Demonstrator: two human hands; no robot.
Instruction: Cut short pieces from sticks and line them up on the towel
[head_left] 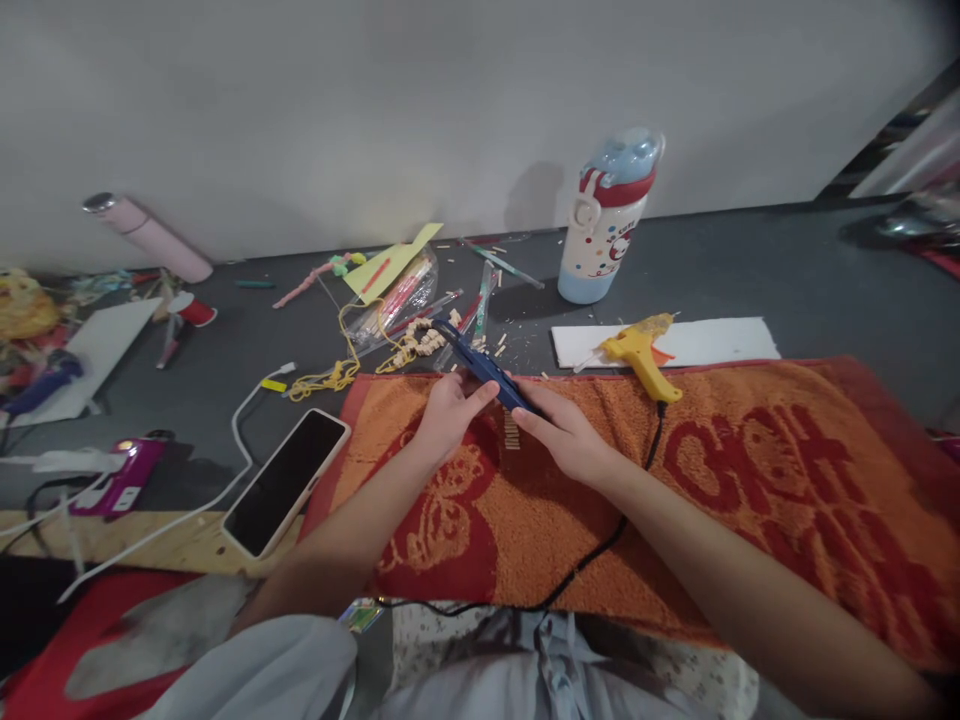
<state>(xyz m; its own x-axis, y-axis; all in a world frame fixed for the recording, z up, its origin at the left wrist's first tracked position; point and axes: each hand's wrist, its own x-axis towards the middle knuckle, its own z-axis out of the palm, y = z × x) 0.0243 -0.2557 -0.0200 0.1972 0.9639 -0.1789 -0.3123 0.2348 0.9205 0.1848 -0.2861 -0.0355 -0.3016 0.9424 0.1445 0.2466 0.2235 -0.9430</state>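
At lower left, a black-screened phone in a pale case (289,482) overlaps the desk's wooden edge (196,555); your left arm (356,520) could knock it off. At centre, your left hand (448,412) and right hand (568,432) hold a long, dark blue tool (478,366); a slip could scatter the row of short beige sticks (512,433) just below. Right of centre, a black cable (658,432) under your right forearm (697,545) could snag, dragging the yellow plastic glue gun (642,355).
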